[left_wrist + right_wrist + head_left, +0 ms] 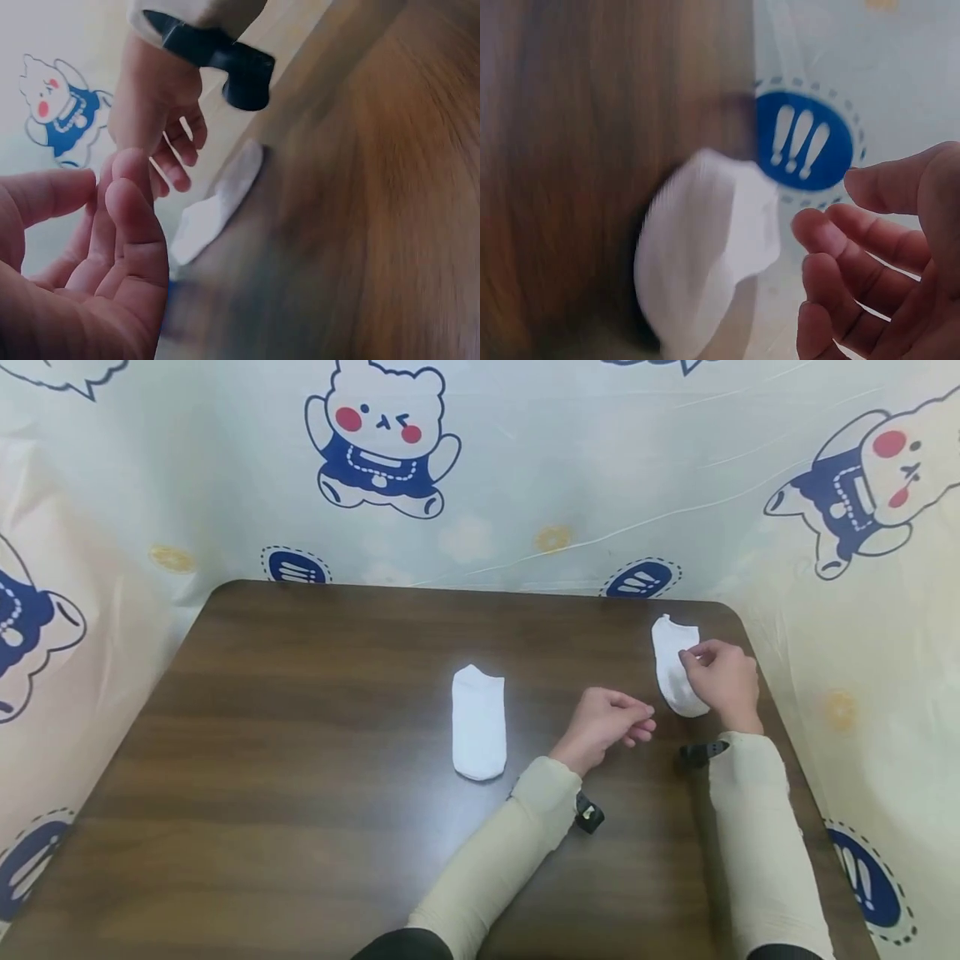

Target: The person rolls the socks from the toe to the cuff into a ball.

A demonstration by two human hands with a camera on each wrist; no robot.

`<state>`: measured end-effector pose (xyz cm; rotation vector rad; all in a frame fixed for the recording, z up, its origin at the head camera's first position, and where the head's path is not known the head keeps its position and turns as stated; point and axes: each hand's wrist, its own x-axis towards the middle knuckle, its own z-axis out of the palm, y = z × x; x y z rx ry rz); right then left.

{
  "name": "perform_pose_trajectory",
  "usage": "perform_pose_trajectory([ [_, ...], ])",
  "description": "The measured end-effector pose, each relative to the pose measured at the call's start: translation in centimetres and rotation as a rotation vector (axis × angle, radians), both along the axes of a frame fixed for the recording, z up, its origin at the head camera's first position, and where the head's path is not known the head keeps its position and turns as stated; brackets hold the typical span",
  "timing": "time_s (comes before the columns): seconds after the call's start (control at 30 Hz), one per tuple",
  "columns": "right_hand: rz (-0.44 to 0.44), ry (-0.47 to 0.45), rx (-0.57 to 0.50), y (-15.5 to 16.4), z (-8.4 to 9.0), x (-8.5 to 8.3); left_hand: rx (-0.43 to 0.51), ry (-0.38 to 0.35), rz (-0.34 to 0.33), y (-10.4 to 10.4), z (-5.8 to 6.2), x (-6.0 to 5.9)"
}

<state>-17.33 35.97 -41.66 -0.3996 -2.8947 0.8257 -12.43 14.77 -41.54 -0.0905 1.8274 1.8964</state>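
Observation:
Two white ankle socks are on the brown table. One sock (478, 723) lies flat near the middle, its toe toward the person. The other sock (672, 670) lies at the far right, close to the table's edge; my right hand (723, 683) is over its right side. In the right wrist view a gap shows between that sock (694, 251) and the loosely bent fingers (823, 232), which hold nothing. My left hand (604, 724) hovers left of the right-hand sock, thumb and fingers loosely curled with nothing between them. In the left wrist view the sock (220, 202) shows beyond both hands.
The wooden table (300, 827) has rounded far corners. Printed curtain cloth (525, 460) with cartoon bears hangs behind it and along both sides. A small black camera (589, 813) sits on the left wrist, another black camera (702, 753) on the right.

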Motion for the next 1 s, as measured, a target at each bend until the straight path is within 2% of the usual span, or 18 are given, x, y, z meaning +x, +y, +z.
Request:
perform_pose_trajectory([
  [0.4, -0.1, 0.022, -0.065, 3.8, -1.5, -3.1, 0.139, -0.197, 0.127, 4.7, -1.9, -2.2],
  [0.53, -0.144, -0.007, -0.117, 4.5, -2.2, -4.1, 0.142, -0.247, 0.18, 6.1, -2.4, -2.5],
  [0.7, -0.193, -0.054, -0.134, 5.5, -2.8, -5.9, 0.112, -0.273, 0.207, 7.1, -2.6, -2.9],
  [0.87, -0.174, -0.119, -0.149, 5.4, -3.4, -7.5, 0.105, -0.272, 0.23, 7.9, -3.0, -3.6],
  [1.0, -0.186, -0.174, -0.186, 5.1, -3.8, -8.0, 0.088, -0.3, 0.237, 8.7, -3.5, -4.2],
])
